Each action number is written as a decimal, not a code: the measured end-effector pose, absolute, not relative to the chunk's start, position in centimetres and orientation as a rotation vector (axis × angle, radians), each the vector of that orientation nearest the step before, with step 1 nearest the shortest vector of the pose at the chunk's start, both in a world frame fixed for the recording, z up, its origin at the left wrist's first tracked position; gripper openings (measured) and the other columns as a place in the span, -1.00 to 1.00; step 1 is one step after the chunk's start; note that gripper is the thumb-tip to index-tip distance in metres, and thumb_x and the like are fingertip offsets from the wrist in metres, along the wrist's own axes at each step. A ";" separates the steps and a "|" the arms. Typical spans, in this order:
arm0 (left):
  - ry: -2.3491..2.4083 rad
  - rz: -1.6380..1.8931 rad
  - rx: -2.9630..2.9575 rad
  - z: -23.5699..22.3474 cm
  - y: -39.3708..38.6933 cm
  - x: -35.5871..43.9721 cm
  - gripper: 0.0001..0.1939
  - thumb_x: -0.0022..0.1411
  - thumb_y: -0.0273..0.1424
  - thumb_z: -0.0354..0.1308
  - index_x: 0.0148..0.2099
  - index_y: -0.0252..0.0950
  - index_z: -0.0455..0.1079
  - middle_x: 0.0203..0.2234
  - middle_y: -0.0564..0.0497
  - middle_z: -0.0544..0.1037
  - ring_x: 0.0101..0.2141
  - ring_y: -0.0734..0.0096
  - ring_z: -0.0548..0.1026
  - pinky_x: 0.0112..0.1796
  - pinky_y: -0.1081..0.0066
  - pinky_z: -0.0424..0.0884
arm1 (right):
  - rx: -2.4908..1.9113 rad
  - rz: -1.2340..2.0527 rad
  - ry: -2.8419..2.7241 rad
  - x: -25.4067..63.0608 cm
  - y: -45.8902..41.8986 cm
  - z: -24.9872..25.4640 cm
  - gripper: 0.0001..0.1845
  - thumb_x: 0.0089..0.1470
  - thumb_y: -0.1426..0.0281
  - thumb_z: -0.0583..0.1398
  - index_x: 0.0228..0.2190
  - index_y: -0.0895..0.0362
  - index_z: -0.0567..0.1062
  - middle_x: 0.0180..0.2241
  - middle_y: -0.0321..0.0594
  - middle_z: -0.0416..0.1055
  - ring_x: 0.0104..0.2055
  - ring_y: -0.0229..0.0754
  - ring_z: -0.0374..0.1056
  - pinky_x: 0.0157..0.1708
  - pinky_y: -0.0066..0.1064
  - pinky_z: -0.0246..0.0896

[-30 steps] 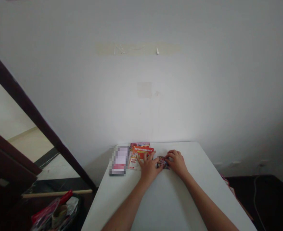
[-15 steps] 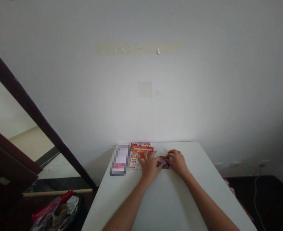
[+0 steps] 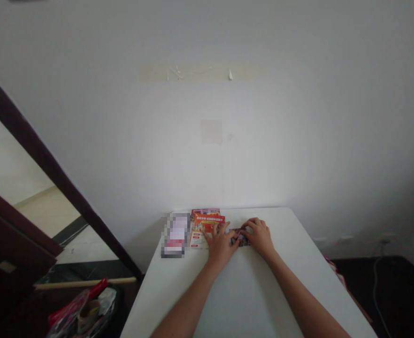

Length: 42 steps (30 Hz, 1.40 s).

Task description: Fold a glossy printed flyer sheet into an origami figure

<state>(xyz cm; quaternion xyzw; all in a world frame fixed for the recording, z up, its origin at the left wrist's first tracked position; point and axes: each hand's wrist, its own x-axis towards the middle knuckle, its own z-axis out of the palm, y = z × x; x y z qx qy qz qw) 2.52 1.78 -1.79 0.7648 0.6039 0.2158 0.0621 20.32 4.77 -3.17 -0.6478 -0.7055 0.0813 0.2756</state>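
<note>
LH [image 3: 221,243], RH [image 3: 259,235] palm-down @ card [image 3: 243,240].

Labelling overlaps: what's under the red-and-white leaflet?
A second printed leaflet peeks out past the far edge of the red-and-white leaflet; anything else beneath is covered.

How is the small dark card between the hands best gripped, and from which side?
Grip the small dark card probably by its near edge, from the person's side: it looks flat on the white table; the left hand and right hand overlap its sides, but the near edge partly shows.
</note>
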 end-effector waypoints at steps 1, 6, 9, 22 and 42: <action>1.828 0.658 2.313 -1.8 1.8 2.6 -0.79 0.20 -0.11 0.21 -0.11 0.10 0.53 0.26 0.18 0.31 0.27 -0.11 0.07 0.16 -0.50 -0.35 | -1.744 0.215 -1.890 20.3 4.8 -3.2 -0.82 0.12 0.20 0.25 -0.22 -0.09 0.57 -0.06 -0.22 0.39 0.04 -0.04 0.23 -0.03 -0.23 0.09; 1.829 0.688 2.316 -1.9 1.7 2.7 -0.79 0.21 -0.14 0.22 -0.09 0.10 0.52 0.26 0.16 0.31 0.27 -0.08 0.07 0.17 -0.48 -0.34 | -1.761 0.183 -1.861 20.2 4.9 -3.4 -0.72 0.12 0.20 0.25 -0.12 -0.04 0.52 -0.05 -0.18 0.40 0.05 -0.03 0.23 -0.04 -0.24 0.09; 1.790 0.678 2.336 -1.8 1.7 2.7 -0.83 0.20 -0.18 0.25 -0.14 0.08 0.53 0.25 0.18 0.32 0.27 -0.06 0.08 0.18 -0.47 -0.35 | -1.766 0.159 -1.845 20.2 4.9 -3.5 -0.73 0.10 0.20 0.26 -0.15 -0.01 0.51 -0.06 -0.18 0.40 0.03 -0.04 0.24 -0.05 -0.26 0.10; 1.664 0.612 2.394 -1.4 2.0 1.4 -0.60 0.12 -0.06 0.29 0.03 0.16 0.47 0.24 0.13 0.32 0.27 0.00 0.10 0.21 -0.42 -0.42 | -1.734 0.154 -1.854 20.2 4.7 -3.2 -0.85 0.10 0.19 0.27 -0.29 -0.05 0.57 -0.09 -0.22 0.39 0.00 -0.07 0.24 -0.06 -0.27 0.10; 1.613 0.553 2.398 -1.0 2.0 0.5 -0.76 0.19 -0.02 0.22 -0.09 0.22 0.56 0.31 0.21 0.23 0.32 -0.08 -0.01 0.20 -0.42 -0.47 | -1.660 0.209 -1.848 20.9 5.2 -4.4 -0.82 0.11 0.24 0.24 -0.23 -0.07 0.59 -0.08 -0.23 0.43 0.01 -0.06 0.28 -0.01 -0.25 0.15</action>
